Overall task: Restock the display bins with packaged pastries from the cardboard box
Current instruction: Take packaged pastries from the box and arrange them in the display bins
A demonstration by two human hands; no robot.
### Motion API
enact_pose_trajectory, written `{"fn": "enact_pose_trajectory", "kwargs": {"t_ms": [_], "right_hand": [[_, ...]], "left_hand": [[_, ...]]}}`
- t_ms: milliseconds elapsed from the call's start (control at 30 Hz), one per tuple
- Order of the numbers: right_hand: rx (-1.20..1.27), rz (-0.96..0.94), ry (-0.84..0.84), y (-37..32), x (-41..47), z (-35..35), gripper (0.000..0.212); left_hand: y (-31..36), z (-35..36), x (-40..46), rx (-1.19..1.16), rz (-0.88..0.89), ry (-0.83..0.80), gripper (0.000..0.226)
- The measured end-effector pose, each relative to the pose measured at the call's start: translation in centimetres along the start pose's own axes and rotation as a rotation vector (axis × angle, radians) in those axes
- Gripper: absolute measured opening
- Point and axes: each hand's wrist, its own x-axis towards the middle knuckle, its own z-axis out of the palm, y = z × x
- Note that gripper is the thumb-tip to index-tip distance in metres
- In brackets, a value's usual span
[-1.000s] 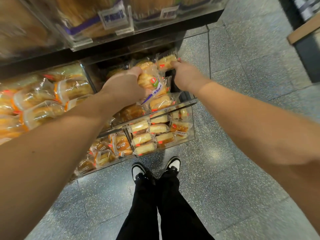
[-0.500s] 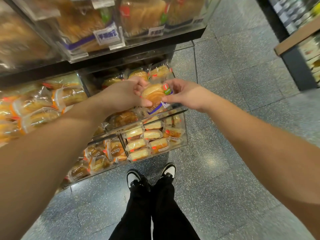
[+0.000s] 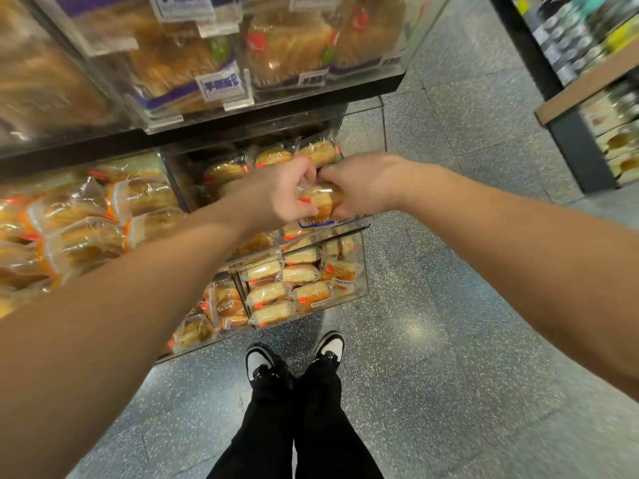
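Observation:
A packaged pastry in clear wrap is held between both hands over the middle clear display bin. My left hand grips its left side with curled fingers. My right hand grips its right side, fingers curled over the top. Behind the hands, several wrapped pastries lie at the back of that bin. The cardboard box is not in view.
A lower bin holds stacked wrapped cakes. A bin at left is full of pastries. Upper bins with price labels overhang. My feet stand on the grey speckled floor. A dark shelf unit stands at right.
Both hands have closed in on the pastry and turned it, so its label now hangs below. The camera has tilted up slightly, showing more of the upper bins.

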Motion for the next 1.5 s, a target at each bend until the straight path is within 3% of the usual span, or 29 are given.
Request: {"fn": "enact_pose_trajectory", "kwargs": {"t_ms": [167, 333, 500, 733, 867, 1000, 1100, 1200, 1300, 1367, 1500], "right_hand": [[0.073, 0.294, 0.067, 1.7, 0.2, -0.8, 0.032], [-0.084, 0.503, 0.151, 0.4, 2.7, -0.6, 0.023], [-0.094, 0.471, 0.122, -0.2, 6.3, 0.9, 0.024], [-0.035, 0.365, 0.043, 2.0, 9.3, 3.2, 0.04], [-0.121, 0.29, 0.121, 2.3, 10.6, 4.7, 0.052], [-0.054, 0.272, 0.189, 2.5, 11.1, 6.3, 0.053], [-0.067, 0.258, 0.328, 2.1, 9.8, 7.1, 0.059], [0.3, 0.384, 0.416, 1.0, 7.7, 7.1, 0.042], [0.936, 0.619, 0.208, 0.3, 7.2, 6.5, 0.019], [1.401, 0.74, 0.203, 0.5, 7.8, 6.4, 0.024], [1.777, 0.653, 0.192, 1.8, 9.4, 7.3, 0.024]], "left_hand": [[-1.1, 1.4, 1.1, -0.249, -0.204, 0.128, 0.053], [-2.3, 3.1, 3.2, 0.098, -0.227, 0.051, 0.051], [-3.2, 4.0, 4.8, 0.167, -0.301, 0.034, 0.046], [-3.8, 4.3, 6.5, 0.237, -0.229, 0.277, 0.044], [-4.2, 4.9, 8.0, 0.303, -0.206, 0.242, 0.04], [-4.2, 4.9, 9.1, 0.423, -0.201, 0.25, 0.029], [-4.3, 5.1, 9.3, 0.478, -0.18, 0.28, 0.026], [-4.5, 5.0, 9.5, 0.466, -0.178, 0.267, 0.025], [-4.6, 4.9, 9.7, 0.454, -0.181, 0.253, 0.024], [-4.6, 5.1, 9.6, 0.451, -0.177, 0.256, 0.023], [-4.7, 5.3, 9.5, 0.487, -0.16, 0.271, 0.024]]}}
